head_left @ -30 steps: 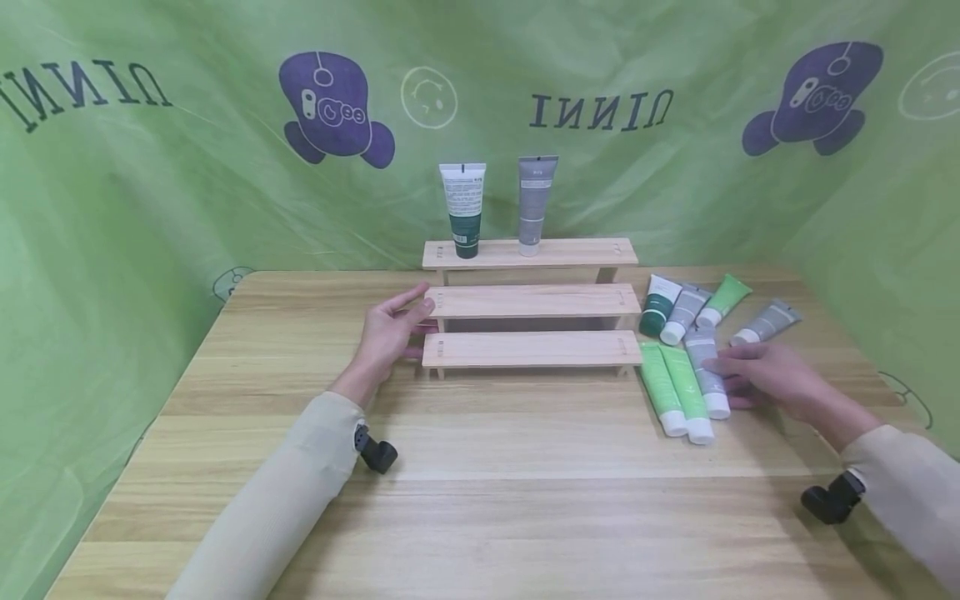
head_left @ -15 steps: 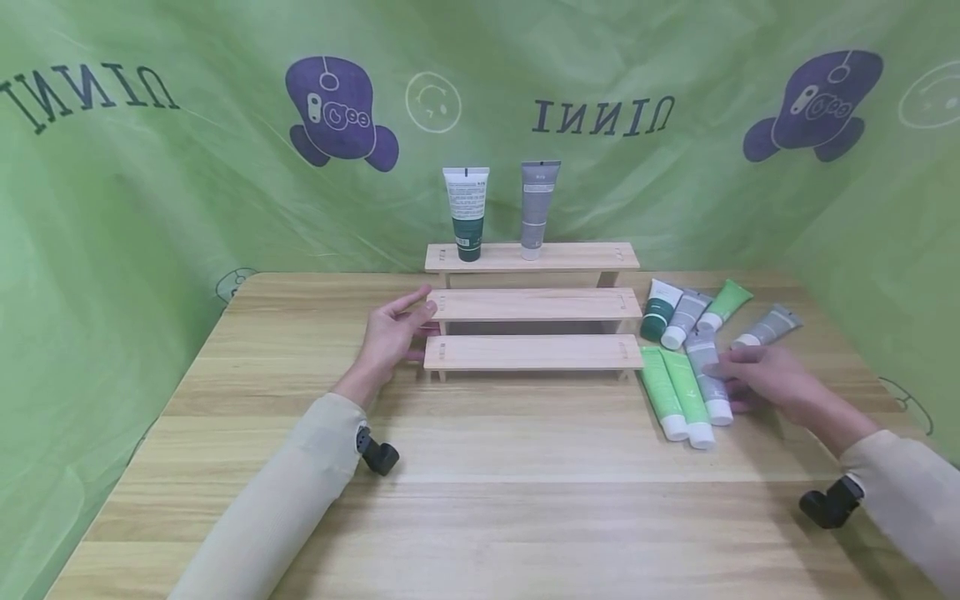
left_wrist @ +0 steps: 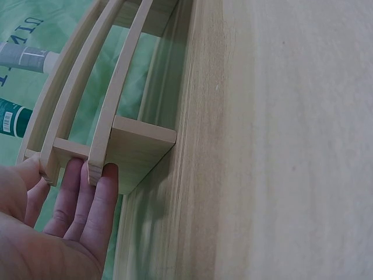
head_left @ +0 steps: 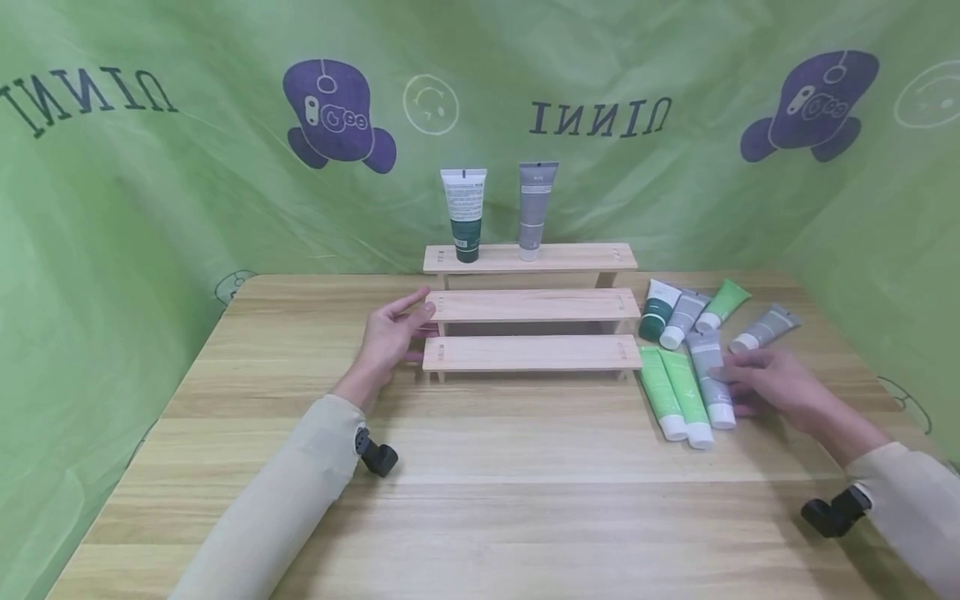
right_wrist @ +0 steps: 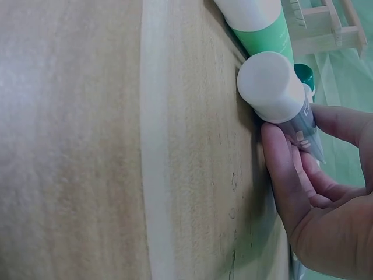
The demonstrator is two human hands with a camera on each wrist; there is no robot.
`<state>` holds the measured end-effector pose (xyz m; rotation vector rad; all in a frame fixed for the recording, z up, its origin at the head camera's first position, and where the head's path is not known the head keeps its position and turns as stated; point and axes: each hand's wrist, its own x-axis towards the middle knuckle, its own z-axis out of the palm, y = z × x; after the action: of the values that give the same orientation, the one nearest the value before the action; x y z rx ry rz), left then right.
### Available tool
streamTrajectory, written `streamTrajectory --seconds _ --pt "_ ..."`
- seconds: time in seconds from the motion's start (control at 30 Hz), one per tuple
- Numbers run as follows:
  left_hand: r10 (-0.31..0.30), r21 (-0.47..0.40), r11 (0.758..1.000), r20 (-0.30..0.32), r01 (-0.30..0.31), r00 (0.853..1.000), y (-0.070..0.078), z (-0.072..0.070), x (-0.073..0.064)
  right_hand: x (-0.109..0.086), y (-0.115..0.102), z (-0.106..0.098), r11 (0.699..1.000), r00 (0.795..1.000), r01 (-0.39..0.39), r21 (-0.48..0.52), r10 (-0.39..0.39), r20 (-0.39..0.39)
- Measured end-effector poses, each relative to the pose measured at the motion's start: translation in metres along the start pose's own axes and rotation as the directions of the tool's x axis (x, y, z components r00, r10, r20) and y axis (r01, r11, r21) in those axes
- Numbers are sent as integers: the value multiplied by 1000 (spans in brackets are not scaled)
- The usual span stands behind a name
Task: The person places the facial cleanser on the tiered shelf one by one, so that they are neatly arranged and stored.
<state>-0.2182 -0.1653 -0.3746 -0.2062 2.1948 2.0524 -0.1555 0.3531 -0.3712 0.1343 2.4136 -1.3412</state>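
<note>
In the head view a three-tier wooden display stand (head_left: pixel 532 305) stands on the table. My left hand (head_left: pixel 386 337) grips its left end. The left wrist view shows my thumb by one slat and my other fingers (left_wrist: pixel 99 216) tucked under the tiers. On the right, my right hand (head_left: pixel 772 385) holds a grey squeeze tube (head_left: pixel 708 375) with a white cap by its side. Seen from the right wrist, the thumb lies on one side of the grey tube (right_wrist: pixel 300 125) and the fingers curl under the other. That tube lies beside two light-green tubes (head_left: pixel 678 392).
A white-and-dark-green tube (head_left: pixel 466 217) and a grey tube (head_left: pixel 535 212) stand cap-down on the top tier. Beyond my right hand lie another white-and-green tube (head_left: pixel 657 310), a grey one (head_left: pixel 684 315), a green one (head_left: pixel 723 304) and a separate grey tube (head_left: pixel 767 327). Green cloth (head_left: pixel 480 50) hangs behind.
The capped end of the grey tube under my right hand has shifted slightly toward me and right. My left hand stays at the stand's end.
</note>
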Motion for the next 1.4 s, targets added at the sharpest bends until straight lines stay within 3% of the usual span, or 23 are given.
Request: streamTrajectory --seconds 0.57,0.8,0.97,1.2,1.4 --pt "-19 -9 1000 -11 19 1000 0 -1 0 -8 0 4 989 999 44 141 -42 -17" --pt "-13 -17 1000 -8 13 1000 1 0 -1 -12 -1 4 992 995 82 94 -76 -58" --pt "-9 -17 1000 -6 8 1000 1 0 -1 -14 -3 3 987 984 147 59 -140 -110" --pt "-12 -16 1000 -6 12 1000 0 1 0 -13 -7 1 964 959 250 92 -234 -158" --pt "-7 -12 1000 -8 7 1000 0 1 0 -10 -14 5 961 947 267 69 -249 -206"
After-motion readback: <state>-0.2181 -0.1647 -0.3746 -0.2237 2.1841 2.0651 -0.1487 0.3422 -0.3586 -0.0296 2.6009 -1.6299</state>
